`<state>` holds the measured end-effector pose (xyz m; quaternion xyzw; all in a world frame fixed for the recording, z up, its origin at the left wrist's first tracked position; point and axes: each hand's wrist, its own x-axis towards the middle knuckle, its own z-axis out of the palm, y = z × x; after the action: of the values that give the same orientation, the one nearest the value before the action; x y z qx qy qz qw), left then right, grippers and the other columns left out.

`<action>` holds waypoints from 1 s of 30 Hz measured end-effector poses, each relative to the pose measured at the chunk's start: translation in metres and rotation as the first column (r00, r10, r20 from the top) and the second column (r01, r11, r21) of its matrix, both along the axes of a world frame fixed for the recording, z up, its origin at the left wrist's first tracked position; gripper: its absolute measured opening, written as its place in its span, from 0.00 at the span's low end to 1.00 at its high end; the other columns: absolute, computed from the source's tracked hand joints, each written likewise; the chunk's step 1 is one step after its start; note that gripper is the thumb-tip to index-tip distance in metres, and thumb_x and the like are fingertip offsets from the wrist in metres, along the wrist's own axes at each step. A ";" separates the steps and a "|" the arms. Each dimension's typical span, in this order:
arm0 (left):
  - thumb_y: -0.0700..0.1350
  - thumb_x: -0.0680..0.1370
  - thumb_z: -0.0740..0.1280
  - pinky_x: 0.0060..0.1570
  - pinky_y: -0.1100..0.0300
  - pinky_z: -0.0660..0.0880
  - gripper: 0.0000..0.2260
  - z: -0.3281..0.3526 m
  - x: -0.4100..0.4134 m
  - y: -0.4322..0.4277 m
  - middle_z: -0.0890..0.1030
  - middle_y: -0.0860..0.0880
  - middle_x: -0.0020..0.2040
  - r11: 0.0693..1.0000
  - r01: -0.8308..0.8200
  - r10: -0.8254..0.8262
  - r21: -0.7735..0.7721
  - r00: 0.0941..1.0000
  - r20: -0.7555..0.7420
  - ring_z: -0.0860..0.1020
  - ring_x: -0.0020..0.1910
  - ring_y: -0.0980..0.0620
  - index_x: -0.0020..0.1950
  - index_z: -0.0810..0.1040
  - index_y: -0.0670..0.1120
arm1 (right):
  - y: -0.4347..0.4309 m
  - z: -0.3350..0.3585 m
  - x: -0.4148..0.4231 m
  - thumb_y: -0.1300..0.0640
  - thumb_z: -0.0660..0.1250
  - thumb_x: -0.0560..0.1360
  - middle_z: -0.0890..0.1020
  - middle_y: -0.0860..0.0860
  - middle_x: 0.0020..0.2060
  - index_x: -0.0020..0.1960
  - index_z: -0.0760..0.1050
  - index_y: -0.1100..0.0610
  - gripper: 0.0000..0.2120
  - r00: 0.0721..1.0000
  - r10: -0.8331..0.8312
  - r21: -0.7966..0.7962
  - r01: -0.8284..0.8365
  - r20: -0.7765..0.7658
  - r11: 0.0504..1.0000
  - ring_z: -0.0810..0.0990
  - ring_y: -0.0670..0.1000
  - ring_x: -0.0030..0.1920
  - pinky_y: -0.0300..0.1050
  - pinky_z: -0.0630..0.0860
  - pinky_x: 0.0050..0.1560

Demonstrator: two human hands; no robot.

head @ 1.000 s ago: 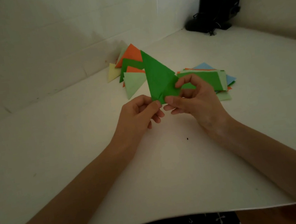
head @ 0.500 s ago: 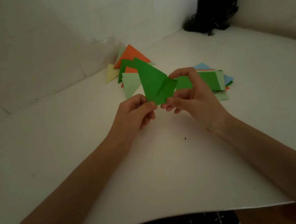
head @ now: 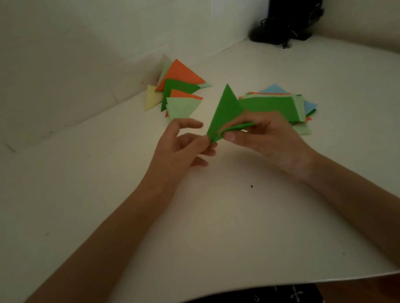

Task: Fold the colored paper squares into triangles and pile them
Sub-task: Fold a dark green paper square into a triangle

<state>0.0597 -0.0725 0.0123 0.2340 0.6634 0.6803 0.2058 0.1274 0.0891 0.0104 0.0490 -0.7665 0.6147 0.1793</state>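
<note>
Right hand pinches the green paper along its lower edge, thumb on top and fingers curled beneath. The left hand nips the near-left corner between its thumb and lower fingers, with the forefinger raised clear. The sheet sits between the two hands, lifted just off the white surface, already triangular with its point aimed up and away. Its lower layers gape slightly by the right thumb, so the crease looks not yet pressed flat. Gripping both ends of one edge probably keeps the layers matched while the fold is set.

Beyond the left hand, near the wall, lies the pile of folded triangles: orange, green, pale green and yellow, overlapping in a loose fan. That seems the drop spot, clear of the working area. Just behind the right hand rests the stack of unfolded squares, green on top with blue, orange and pale green edges showing, within easy reach for the next sheet. Two black speakers stand well apart in the far corner.
</note>
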 end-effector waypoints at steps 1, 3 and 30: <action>0.35 0.77 0.64 0.37 0.63 0.77 0.05 -0.001 0.000 0.000 0.82 0.49 0.36 0.999 -0.017 0.019 0.040 0.999 -0.047 0.81 0.36 0.54 0.49 0.72 0.45 | 0.000 0.000 -0.001 0.69 0.68 0.71 0.84 0.40 0.41 0.52 0.79 0.54 0.14 1.000 -0.026 0.006 0.026 -0.015 1.000 0.81 0.41 0.45 0.32 0.74 0.48; 0.35 0.75 0.67 0.41 0.64 0.77 0.06 -0.002 0.001 0.001 0.82 0.48 0.39 0.997 -0.009 0.020 0.075 0.989 -0.147 0.81 0.39 0.54 0.48 0.74 0.44 | -0.001 0.000 -0.001 0.69 0.68 0.72 0.84 0.40 0.41 0.50 0.79 0.52 0.14 0.998 -0.062 -0.008 0.061 -0.032 0.998 0.81 0.41 0.44 0.33 0.74 0.48; 0.35 0.72 0.70 0.38 0.66 0.77 0.09 -0.010 0.001 0.004 0.83 0.50 0.38 1.000 0.001 -0.006 -0.027 0.982 -0.191 0.82 0.38 0.56 0.46 0.79 0.48 | -0.008 -0.004 -0.002 0.70 0.67 0.73 0.81 0.48 0.29 0.48 0.70 0.55 0.12 0.962 -0.274 -0.133 0.273 0.012 0.953 0.80 0.46 0.32 0.39 0.75 0.37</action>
<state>0.0607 -0.0686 0.0024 0.2967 0.6885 0.6455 0.1455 0.1256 0.0814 0.0064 -0.0674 -0.7225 0.6336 0.2682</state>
